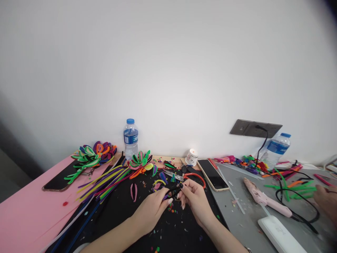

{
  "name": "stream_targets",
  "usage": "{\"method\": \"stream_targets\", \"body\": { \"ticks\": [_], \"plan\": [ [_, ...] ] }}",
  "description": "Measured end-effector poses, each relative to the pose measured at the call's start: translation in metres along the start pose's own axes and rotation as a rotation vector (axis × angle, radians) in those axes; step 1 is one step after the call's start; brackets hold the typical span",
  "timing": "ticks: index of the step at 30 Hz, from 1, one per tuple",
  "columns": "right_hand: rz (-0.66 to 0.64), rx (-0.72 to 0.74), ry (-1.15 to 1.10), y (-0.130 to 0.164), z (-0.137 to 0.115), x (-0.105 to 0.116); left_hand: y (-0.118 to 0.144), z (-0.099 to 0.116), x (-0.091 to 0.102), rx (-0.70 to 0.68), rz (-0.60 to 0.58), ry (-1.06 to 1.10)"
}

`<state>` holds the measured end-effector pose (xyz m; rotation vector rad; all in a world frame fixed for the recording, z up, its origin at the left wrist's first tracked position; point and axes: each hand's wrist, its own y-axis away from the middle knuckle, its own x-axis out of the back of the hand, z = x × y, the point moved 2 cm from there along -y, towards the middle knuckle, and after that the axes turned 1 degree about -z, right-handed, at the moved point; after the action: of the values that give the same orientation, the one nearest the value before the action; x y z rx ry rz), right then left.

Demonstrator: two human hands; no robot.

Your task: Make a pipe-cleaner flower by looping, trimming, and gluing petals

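Observation:
Over the black mat point(118, 218), my left hand point(150, 211) pinches a black pipe cleaner point(172, 191) between thumb and fingers. My right hand point(195, 202) grips the same black piece from the other side, its fingers bent. A bit of purple shows beside the left fingertips, partly hidden. Just beyond my hands lie scissors point(195, 174) with orange handles, blades pointing left. A pink and black pipe-cleaner loop point(133, 192) rests left of them. Behind is a multicoloured pipe-cleaner flower point(140, 160), with several loose pipe cleaners point(107, 182) fanned to its left.
A water bottle point(131, 140) and an upturned paper cup point(191, 157) stand along the wall. One phone point(213, 175) lies right of the mat, another point(59, 177) left under pipe-cleaner flowers. Rightward are a pink glue gun point(273, 203), its cord and another person's hand point(326, 198).

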<state>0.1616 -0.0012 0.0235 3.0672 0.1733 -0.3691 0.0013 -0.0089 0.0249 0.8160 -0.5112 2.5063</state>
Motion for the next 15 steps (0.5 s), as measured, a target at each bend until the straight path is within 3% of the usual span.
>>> {"method": "stream_targets", "body": {
  "ticks": [15],
  "plan": [
    [-0.033, -0.042, -0.079, 0.001, -0.002, -0.002, -0.007, -0.017, 0.001, -0.084, 0.082, -0.052]
  ]
}}
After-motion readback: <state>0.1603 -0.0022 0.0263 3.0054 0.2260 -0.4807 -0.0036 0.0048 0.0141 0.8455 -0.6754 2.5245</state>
